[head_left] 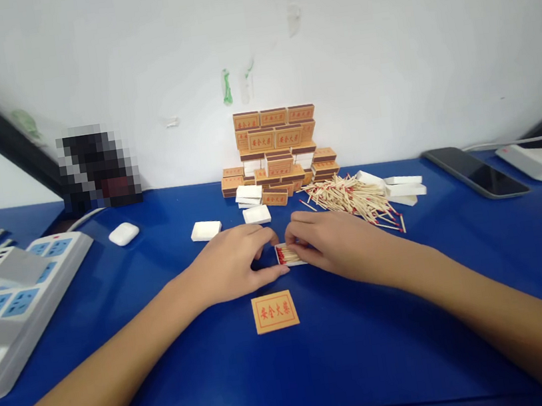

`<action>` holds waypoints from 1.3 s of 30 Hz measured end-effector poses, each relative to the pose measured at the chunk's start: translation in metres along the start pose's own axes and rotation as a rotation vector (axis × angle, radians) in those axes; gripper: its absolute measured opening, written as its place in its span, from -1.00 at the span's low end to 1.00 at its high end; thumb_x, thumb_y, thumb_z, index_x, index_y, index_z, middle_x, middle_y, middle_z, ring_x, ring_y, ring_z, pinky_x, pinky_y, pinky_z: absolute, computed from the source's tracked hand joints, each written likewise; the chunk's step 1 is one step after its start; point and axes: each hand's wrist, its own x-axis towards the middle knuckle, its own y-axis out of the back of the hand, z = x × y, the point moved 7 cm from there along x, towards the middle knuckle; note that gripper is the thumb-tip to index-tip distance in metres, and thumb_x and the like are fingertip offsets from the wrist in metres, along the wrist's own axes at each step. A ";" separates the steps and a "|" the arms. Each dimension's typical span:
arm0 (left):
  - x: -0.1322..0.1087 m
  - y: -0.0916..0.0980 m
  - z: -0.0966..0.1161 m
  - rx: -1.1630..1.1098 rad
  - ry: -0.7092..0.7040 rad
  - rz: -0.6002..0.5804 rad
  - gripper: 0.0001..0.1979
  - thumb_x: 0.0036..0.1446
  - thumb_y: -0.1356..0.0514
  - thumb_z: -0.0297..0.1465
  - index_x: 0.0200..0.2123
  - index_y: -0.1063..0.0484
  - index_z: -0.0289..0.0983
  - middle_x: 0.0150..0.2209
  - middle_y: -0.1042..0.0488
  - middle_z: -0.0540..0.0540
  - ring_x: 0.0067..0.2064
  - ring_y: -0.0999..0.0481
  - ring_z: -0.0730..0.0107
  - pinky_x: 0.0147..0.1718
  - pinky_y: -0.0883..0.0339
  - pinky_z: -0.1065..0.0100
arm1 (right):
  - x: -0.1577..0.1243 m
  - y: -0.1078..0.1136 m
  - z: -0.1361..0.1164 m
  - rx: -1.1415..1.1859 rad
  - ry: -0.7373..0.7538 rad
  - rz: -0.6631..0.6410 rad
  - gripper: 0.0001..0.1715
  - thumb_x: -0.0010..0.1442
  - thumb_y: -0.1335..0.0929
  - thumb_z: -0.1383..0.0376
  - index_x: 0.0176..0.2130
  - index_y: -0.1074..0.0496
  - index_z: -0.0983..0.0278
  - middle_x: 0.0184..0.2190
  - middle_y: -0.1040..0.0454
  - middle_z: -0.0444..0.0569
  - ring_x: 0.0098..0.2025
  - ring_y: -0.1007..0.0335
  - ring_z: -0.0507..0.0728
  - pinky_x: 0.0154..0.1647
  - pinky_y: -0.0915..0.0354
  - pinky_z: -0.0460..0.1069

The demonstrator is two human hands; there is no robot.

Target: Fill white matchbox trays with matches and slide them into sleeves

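Note:
A small white matchbox tray (302, 263) lies on the blue table, filled with red-tipped matches (286, 254). At its left end my left hand (239, 261) steadies it, with thumb in front and curled fingers behind. My right hand (337, 241) is closed over the tray's right part, its fingertips down on the matches and hiding that end. Nearer to me a flat orange matchbox sleeve (275, 311) with red characters lies apart from both hands. Just beyond my right hand is a loose heap of matches (351, 197).
Stacked matchboxes (275, 138) stand against the wall. Empty white trays (205, 230) lie behind my left hand, and more white trays (404, 189) lie right of the heap. A power strip (31, 290) and white case (124, 234) are left; a phone (473, 171) lies right.

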 end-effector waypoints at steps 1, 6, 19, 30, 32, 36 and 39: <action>0.000 0.000 0.000 -0.001 0.000 0.001 -0.70 0.29 -0.32 -0.13 -0.17 -0.45 -0.25 -0.32 -0.45 -0.02 -0.31 -0.45 0.30 -0.35 -0.23 0.31 | -0.001 0.001 0.000 0.002 0.008 0.014 -0.78 0.48 -0.27 0.31 -0.20 -0.46 0.30 -0.24 -0.48 -0.01 -0.34 -0.34 0.09 -0.34 -0.09 -0.01; 0.000 -0.001 -0.001 -0.013 -0.001 0.001 -0.70 0.29 -0.33 -0.13 -0.16 -0.46 -0.25 -0.33 -0.44 -0.01 -0.31 -0.45 0.30 -0.36 -0.24 0.30 | -0.004 0.003 0.001 0.047 0.013 0.037 -0.84 0.43 -0.30 0.33 -0.21 -0.47 0.27 -0.24 -0.49 -0.03 -0.33 -0.34 0.08 -0.36 -0.06 -0.02; 0.000 0.000 0.000 -0.009 -0.006 0.007 -0.71 0.30 -0.31 -0.12 -0.21 -0.44 -0.24 -0.32 -0.45 -0.01 -0.31 -0.45 0.31 -0.36 -0.24 0.29 | -0.003 0.005 0.001 0.220 0.004 0.024 -0.85 0.40 -0.35 0.30 -0.27 -0.42 0.24 -0.27 -0.49 -0.07 -0.33 -0.34 0.06 -0.31 -0.11 -0.02; -0.001 -0.001 -0.002 -0.015 -0.001 0.003 -0.69 0.30 -0.31 -0.11 -0.14 -0.48 -0.24 -0.32 -0.45 -0.02 -0.30 -0.46 0.30 -0.35 -0.26 0.29 | -0.003 0.008 0.002 0.153 0.029 0.043 -0.83 0.40 -0.33 0.35 -0.22 -0.53 0.27 -0.29 -0.47 -0.06 -0.35 -0.31 0.06 -0.32 -0.13 -0.01; -0.001 -0.001 -0.002 -0.014 -0.007 0.007 -0.69 0.30 -0.31 -0.11 -0.13 -0.49 -0.24 -0.32 -0.45 -0.02 -0.30 -0.46 0.30 -0.35 -0.27 0.28 | -0.003 0.008 0.003 0.156 0.035 0.043 -0.82 0.39 -0.33 0.37 -0.20 -0.56 0.27 -0.29 -0.47 -0.05 -0.36 -0.31 0.06 -0.31 -0.14 -0.01; -0.002 -0.001 -0.003 -0.021 0.000 0.005 -0.69 0.29 -0.32 -0.11 -0.13 -0.49 -0.24 -0.32 -0.46 -0.02 -0.30 -0.46 0.30 -0.35 -0.27 0.28 | -0.003 0.006 0.005 0.142 0.047 0.037 -0.79 0.40 -0.32 0.36 -0.21 -0.57 0.26 -0.30 -0.47 -0.05 -0.35 -0.31 0.06 -0.32 -0.13 -0.01; -0.002 -0.002 -0.004 -0.021 0.010 -0.005 -0.68 0.29 -0.32 -0.11 -0.13 -0.49 -0.24 -0.31 -0.46 -0.02 -0.29 -0.46 0.29 -0.34 -0.26 0.27 | -0.003 0.005 0.006 0.127 0.049 0.031 -0.78 0.40 -0.32 0.36 -0.20 -0.58 0.26 -0.30 -0.47 -0.05 -0.36 -0.30 0.06 -0.33 -0.12 -0.02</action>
